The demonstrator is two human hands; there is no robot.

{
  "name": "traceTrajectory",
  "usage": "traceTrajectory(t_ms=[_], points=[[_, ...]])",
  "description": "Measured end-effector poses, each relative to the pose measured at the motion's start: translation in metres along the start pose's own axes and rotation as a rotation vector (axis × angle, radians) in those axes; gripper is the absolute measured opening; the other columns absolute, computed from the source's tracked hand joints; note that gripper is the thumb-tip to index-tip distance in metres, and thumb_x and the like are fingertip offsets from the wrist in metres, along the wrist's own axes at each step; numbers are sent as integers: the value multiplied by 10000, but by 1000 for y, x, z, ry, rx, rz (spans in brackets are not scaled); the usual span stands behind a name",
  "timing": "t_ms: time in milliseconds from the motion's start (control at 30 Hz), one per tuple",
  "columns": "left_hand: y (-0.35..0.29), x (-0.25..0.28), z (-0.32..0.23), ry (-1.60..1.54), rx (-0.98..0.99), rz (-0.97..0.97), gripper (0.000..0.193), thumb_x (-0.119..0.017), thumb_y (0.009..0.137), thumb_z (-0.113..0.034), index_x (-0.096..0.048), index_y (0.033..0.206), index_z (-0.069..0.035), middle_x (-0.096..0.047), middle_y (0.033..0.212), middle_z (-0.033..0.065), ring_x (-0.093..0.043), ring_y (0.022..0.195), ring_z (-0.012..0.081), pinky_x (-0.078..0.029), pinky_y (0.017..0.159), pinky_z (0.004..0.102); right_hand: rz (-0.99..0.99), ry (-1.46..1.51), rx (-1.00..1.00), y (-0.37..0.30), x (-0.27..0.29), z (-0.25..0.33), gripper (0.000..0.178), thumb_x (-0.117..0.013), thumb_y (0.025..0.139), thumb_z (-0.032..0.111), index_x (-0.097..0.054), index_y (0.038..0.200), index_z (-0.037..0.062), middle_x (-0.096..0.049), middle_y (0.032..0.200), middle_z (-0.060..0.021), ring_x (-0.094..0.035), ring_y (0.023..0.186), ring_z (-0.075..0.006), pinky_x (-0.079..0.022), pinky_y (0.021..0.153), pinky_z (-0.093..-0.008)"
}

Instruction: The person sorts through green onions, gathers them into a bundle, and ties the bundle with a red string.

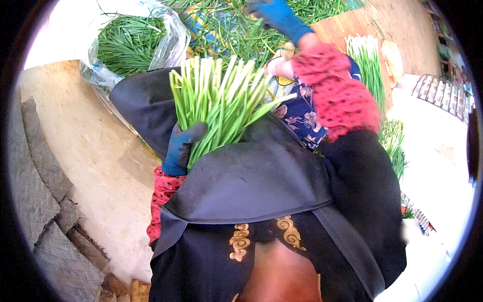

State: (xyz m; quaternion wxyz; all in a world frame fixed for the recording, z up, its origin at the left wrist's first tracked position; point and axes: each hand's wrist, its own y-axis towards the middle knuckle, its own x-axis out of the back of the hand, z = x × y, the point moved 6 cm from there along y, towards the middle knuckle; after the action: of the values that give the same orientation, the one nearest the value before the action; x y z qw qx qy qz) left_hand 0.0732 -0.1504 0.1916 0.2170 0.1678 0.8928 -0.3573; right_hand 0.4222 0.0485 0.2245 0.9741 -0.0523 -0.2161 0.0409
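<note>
My left hand, in a blue glove with a dark grey palm, is closed around a thick bunch of garlic chives. Their pale cut ends point up and away from me, and the green part rests against my black apron. At the top edge my right hand, gloved the same way, stretches out over a heap of loose chives. Its fingers look apart and I see nothing in them, though they are somewhat blurred. Red dotted sleeves cover both forearms.
A clear plastic bag full of chives stands at the far left. To the right, bunched chives lie on a brown board, with another bunch nearer me. Grey matting lies at the left edge.
</note>
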Motion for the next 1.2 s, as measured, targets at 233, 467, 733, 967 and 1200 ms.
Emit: traceTrajectory(t_ms=[233,467,733,967,1200], points=[[-7,1,-11,-182,9,-92,456,-505,808,-69,-397,1246,-2,-559,1097,140,-590,945,245,-501,844,367,156,404,-417,-168,6,1,582,-559,838,291,-320,1339,119,-496,1191,-82,-550,996,-161,-484,737,-280],[-3,41,4,-127,7,-44,361,-472,850,-124,-458,1188,3,-575,1066,132,-590,942,229,-502,839,354,24,797,-198,-134,-91,45,431,-652,779,193,-498,1145,25,-596,1003,-69,-573,939,-155,-496,771,-313],[-18,8,-16,-97,17,-127,414,-618,783,-182,-500,1136,0,-586,1027,77,-594,908,170,-496,815,303,180,1263,-192,-121,-114,72,374,-575,831,165,-480,1157,9,-586,1023,-86,-592,896,-158,-495,786,-311],[-14,-17,-25,24,-21,-12,533,-622,725,-168,-445,1194,15,-584,1039,85,-591,927,172,-489,816,292,207,1137,-20,-106,-111,75,532,-527,852,267,-363,1289,11,-510,1148,-96,-515,1045,-175,-444,879,-301],[-17,-64,-41,-62,81,211,613,-638,705,-119,-388,1243,31,-553,1126,127,-584,949,198,-480,831,307,504,1357,-170,-98,-131,112,438,-546,798,24,-415,1205,-74,-473,830,27,-478,687,2,-442,646,-151]])
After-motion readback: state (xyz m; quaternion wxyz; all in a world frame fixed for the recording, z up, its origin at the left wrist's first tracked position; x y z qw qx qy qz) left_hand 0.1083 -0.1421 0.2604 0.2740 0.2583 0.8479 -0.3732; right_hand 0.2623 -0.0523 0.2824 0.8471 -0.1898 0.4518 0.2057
